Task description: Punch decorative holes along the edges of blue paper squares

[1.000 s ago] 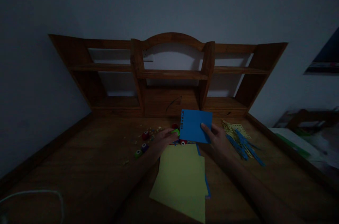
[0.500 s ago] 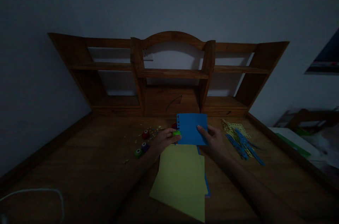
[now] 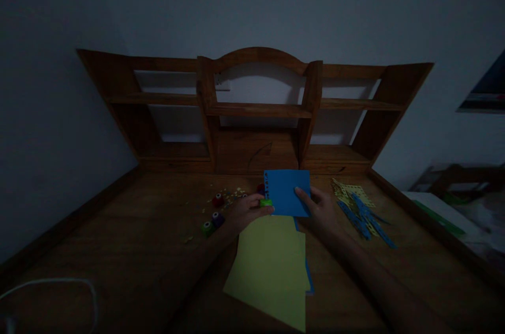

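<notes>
My right hand [image 3: 320, 206] pinches the right side of a blue sheet of paper [image 3: 284, 193], thumb on top. Along the sheet's left edge runs a column of small punched holes. In my left hand [image 3: 249, 210] is a small bright green paper punch [image 3: 266, 202], gripped at the sheet's lower left edge. Whether its jaws are on the paper I cannot tell. Below the hands lie overlapping yellow sheets [image 3: 271, 265], with blue paper showing under their right edge. A red punch [image 3: 218, 200], a purple punch [image 3: 218, 219] and a dark green punch [image 3: 207, 228] rest left of my left hand.
Tiny paper cut-outs [image 3: 239, 190] are scattered around the punches. To the right lies a pile of yellow and blue punched strips [image 3: 363, 214]. A wooden shelf unit [image 3: 258, 110] stands at the desk's back. A white cable [image 3: 59, 281] curves across the front left.
My left hand and the green punch have shifted slightly down and right along the blue sheet's left edge. One more hole seems to show there. My right hand keeps its hold.
</notes>
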`<state>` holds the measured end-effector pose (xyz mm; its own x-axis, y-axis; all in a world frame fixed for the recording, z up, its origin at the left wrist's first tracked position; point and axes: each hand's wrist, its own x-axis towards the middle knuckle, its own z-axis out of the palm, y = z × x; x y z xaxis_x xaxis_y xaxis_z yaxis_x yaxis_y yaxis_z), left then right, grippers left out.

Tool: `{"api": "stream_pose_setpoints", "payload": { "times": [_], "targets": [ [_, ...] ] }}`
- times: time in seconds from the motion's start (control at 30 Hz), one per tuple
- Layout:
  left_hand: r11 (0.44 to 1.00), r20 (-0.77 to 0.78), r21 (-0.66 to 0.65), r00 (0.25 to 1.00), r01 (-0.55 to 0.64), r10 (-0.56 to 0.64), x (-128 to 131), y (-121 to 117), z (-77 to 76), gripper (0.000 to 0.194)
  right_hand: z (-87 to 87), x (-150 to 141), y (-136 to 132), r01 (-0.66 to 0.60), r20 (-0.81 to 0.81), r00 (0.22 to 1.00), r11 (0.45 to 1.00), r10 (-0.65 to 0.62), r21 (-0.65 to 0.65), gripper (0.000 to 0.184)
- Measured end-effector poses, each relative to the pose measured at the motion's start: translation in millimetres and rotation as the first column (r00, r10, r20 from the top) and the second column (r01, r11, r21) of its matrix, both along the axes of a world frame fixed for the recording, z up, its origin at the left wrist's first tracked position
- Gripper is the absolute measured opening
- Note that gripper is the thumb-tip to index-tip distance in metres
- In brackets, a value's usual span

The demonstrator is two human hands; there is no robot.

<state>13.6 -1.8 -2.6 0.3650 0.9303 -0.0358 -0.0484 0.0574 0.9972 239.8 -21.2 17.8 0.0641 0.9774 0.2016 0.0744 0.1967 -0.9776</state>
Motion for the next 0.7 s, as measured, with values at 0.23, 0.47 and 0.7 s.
{"api": "stream_pose_setpoints", "payload": {
  "times": [0.23,0.47,0.7],
  "targets": [
    [1.000,-0.013,0.015,1.000,0.020,-0.020,-1.5,1.8,-4.4,0.037,-5.6,1.8,2.9,-0.011,-0.003,1.000,1.000,0.011,0.010,0.030],
    [1.000,0.008,-0.003,1.000,0.025,-0.025,-2.1,2.1,-2.8,0.033,-4.1,2.3,2.4,-0.006,0.036,0.999,0.999,0.005,0.033,0.031],
    [1.000,-0.001,-0.005,1.000,-0.017,0.017,-2.0,4.7,-9.6,0.036,-0.7,0.3,-0.1,-0.015,0.022,1.000,1.000,0.014,0.026,0.031]
  ]
}}
